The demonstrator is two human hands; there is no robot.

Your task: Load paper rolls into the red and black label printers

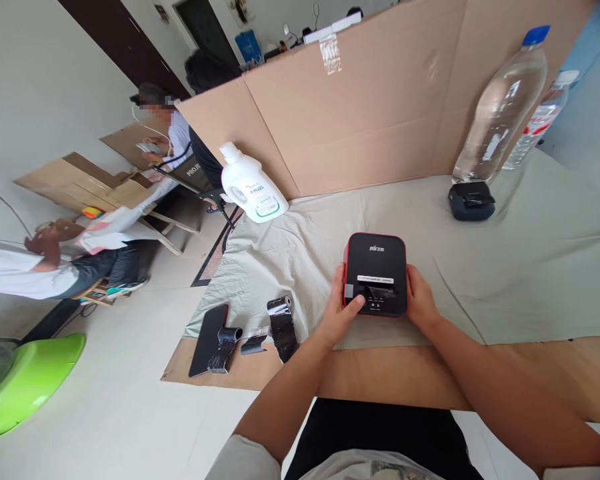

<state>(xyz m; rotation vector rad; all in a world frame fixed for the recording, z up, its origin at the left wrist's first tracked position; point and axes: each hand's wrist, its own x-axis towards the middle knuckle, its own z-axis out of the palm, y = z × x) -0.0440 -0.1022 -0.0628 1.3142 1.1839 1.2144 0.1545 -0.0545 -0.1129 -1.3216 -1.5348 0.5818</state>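
A compact black label printer (377,260) with red sides and a slot in its top sits near the front of the cloth-covered table. My left hand (339,312) grips its left side, with the thumb lying on the top panel beside the slot. Around the right side wraps my right hand (421,298), its fingers partly hidden behind the case. Left of the printer, a roll of black glossy film (283,327) lies partly unrolled. Further left, a second black roll (226,348) overlaps a flat black slab (207,341), with a loose black strip (254,343) between the rolls.
A white detergent jug (255,187) stands at the back left before a cardboard screen (360,113). Two clear bottles, one large with a blue cap (503,110), and a small black case (471,201) are at the back right. Other people sit left, near a green basin (35,380).
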